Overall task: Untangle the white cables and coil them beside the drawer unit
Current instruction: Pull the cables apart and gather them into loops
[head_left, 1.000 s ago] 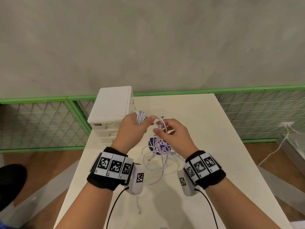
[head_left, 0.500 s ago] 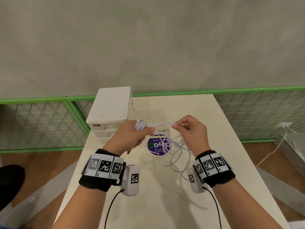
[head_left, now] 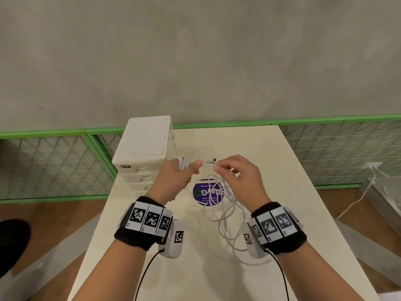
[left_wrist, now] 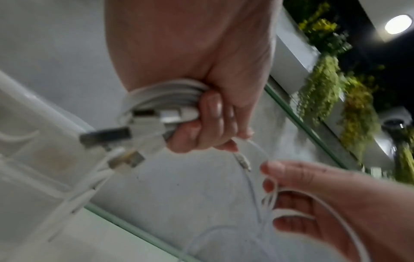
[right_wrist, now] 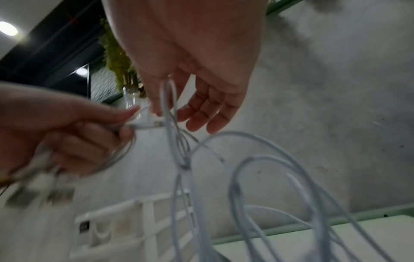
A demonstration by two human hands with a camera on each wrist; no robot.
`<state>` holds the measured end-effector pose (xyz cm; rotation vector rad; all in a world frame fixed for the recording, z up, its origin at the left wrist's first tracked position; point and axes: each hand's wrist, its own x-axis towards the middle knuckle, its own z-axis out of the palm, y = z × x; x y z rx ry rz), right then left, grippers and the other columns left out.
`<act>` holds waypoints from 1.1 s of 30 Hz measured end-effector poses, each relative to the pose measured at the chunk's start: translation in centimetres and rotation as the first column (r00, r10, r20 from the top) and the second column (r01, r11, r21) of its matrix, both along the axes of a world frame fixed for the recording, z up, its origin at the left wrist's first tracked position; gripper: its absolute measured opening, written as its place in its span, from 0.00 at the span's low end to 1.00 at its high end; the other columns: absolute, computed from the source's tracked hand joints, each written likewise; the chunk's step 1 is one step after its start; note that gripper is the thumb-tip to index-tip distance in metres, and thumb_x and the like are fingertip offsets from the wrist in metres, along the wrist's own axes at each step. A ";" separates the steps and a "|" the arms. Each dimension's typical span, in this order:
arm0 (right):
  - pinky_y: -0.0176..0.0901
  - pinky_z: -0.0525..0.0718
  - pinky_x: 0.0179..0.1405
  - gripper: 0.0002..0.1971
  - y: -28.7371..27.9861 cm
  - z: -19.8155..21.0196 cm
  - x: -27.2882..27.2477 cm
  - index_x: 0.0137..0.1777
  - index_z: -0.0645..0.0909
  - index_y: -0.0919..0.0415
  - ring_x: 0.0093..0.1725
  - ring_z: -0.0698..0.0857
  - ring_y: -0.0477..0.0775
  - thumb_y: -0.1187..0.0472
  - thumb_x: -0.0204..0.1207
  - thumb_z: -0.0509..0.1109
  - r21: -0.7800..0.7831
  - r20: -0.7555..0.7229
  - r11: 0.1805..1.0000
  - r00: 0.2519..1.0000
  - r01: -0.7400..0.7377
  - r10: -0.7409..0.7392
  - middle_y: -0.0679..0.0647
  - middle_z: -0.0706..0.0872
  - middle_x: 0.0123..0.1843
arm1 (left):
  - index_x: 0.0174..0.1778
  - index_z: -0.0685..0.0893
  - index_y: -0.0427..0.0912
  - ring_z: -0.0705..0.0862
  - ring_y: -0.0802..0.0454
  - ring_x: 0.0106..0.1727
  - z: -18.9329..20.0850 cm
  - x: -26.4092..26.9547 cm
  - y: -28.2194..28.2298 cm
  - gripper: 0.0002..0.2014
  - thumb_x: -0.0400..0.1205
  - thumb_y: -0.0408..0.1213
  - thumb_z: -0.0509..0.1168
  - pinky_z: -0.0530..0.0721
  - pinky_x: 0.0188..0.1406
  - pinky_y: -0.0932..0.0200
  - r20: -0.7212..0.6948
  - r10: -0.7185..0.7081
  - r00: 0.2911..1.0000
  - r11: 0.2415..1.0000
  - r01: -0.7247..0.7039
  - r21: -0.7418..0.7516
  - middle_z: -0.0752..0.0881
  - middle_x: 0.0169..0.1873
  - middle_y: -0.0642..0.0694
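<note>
Left hand (left_wrist: 201, 74) hides coiled cables (left_wrist: 161, 95).

1. The left hand (head_left: 175, 177) grips a bundle of coiled white cable (head_left: 183, 162) just beside the white drawer unit (head_left: 144, 148).
2. The right hand (head_left: 240, 179) pinches a strand running across from the left thumb; a plug tip (head_left: 214, 159) pokes up between the hands.
3. Tangled white cables (head_left: 227, 213) hang from the right hand onto the cream table (head_left: 293, 203), crossing a round purple sticker (head_left: 206, 193).
4. Both wrists wear black bands with square markers.
</note>
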<state>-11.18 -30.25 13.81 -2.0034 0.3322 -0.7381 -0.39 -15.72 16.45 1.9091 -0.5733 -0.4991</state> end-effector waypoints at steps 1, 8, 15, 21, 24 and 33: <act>0.30 0.75 0.47 0.03 -0.2 0.4 0.0 0.44 0.88 0.52 0.46 0.80 0.41 0.58 0.72 0.75 0.009 0.004 1.000 1.000 0.012 -0.012 0.44 0.83 0.43 | 0.34 0.84 0.41 0.69 0.59 0.15 -0.2 0.0 0.0 0.18 0.81 0.52 0.64 0.70 0.19 0.65 0.009 -0.028 1.000 0.999 0.028 0.023 0.74 0.16 0.53; 0.33 0.73 0.40 0.04 -0.6 2.3 0.0 0.42 0.82 0.53 0.39 0.77 0.44 0.58 0.78 0.68 -0.212 -0.113 0.975 0.993 -0.057 0.034 0.44 0.82 0.35 | 0.31 0.80 0.41 0.72 0.63 0.18 -0.5 -0.3 -0.6 0.21 0.82 0.53 0.61 0.69 0.25 0.65 0.148 -0.049 0.988 0.995 0.035 0.095 0.77 0.22 0.49; 0.40 0.70 0.29 0.19 -2.2 2.2 -0.6 0.26 0.80 0.56 0.24 0.73 0.44 0.42 0.69 0.73 -0.095 -0.496 0.978 0.861 -0.187 0.117 0.47 0.77 0.21 | 0.29 0.71 0.33 0.77 0.36 0.35 1.3 0.4 -0.2 0.25 0.82 0.51 0.62 0.75 0.38 0.46 0.463 0.006 0.886 0.992 -0.063 0.109 0.76 0.32 0.35; 0.51 0.63 0.71 0.13 -3.1 0.6 -0.7 0.30 0.79 0.47 0.71 0.71 0.43 0.44 0.73 0.71 -0.057 -0.513 0.963 0.835 -0.264 0.199 0.43 0.86 0.61 | 0.38 0.78 0.24 0.79 0.43 0.34 1.2 0.3 -0.4 0.28 0.81 0.53 0.63 0.75 0.35 0.54 0.410 0.056 0.911 0.996 -0.082 0.046 0.81 0.34 0.32; 0.46 0.70 0.59 0.05 -3.6 0.2 -1.1 0.39 0.82 0.47 0.58 0.81 0.46 0.50 0.75 0.70 -0.023 -0.515 0.964 0.829 -0.265 0.215 0.46 0.88 0.54 | 0.39 0.79 0.25 0.75 0.51 0.28 0.8 0.3 -0.2 0.27 0.81 0.52 0.64 0.72 0.30 0.59 0.295 0.069 0.953 0.996 -0.083 0.036 0.79 0.27 0.42; 0.33 0.78 0.53 0.06 -1.9 3.1 -0.7 0.45 0.89 0.49 0.50 0.84 0.44 0.61 0.74 0.72 -0.019 -0.147 0.999 0.988 -0.041 0.037 0.50 0.89 0.45 | 0.32 0.75 0.36 0.74 0.54 0.29 -0.8 -1.5 -1.2 0.19 0.76 0.47 0.72 0.72 0.28 0.66 0.168 -0.043 0.985 0.998 0.034 0.053 0.77 0.32 0.44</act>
